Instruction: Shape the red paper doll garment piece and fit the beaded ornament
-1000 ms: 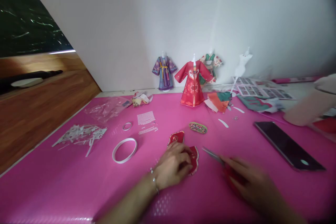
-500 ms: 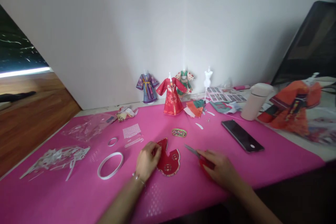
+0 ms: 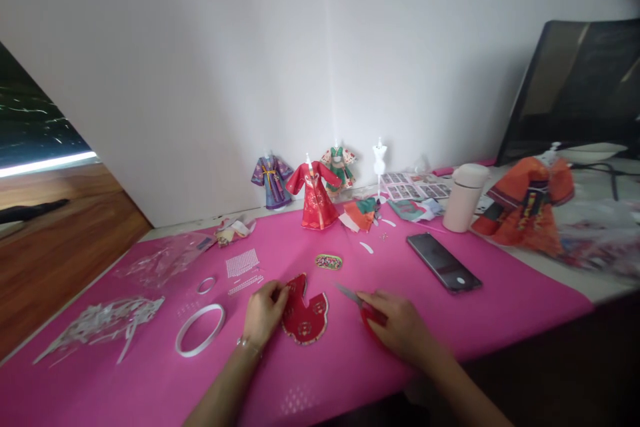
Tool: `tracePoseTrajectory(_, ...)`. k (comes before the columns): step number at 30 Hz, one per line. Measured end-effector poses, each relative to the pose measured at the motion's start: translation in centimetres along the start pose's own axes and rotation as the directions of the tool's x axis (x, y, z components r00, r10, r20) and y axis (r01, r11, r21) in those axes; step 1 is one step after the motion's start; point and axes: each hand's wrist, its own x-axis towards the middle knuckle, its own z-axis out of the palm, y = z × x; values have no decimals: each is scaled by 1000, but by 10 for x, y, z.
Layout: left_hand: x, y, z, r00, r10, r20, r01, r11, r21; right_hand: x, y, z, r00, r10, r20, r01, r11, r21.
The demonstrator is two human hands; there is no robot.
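Red scalloped fabric piece (image 3: pixel 306 320) is lower centre, left hand (image 3: pixel 265 312) nearer, fingers pinched on its left edge. Right hand's (image 3: pixel 400 323) fingers are wrapped round red-handled scissors (image 3: pixel 353 295), blades slanting up-left, tips just beside the piece.

a doll-clothes craft desk (image 3: pixel 567 272), at home or in a small studio, hard to tell which: red-handled scissors (image 3: pixel 369 317), fabric scraps (image 3: pixel 363 215), a tape roll (image 3: pixel 196 352), a miniature red robe (image 3: pixel 319 200) and bare mannequin (image 3: pixel 380 160) show the craft; a smartphone (image 3: pixel 443 263), tumbler (image 3: pixel 463 200) and computer monitor (image 3: pixel 575 93) share the space.
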Motion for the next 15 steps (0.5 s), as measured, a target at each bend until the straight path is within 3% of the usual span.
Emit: tracePoseTrajectory(15,1,0,3,999,-41,-13,41,999,6,1,1,-1,1000,16,15,-17,1000,18)
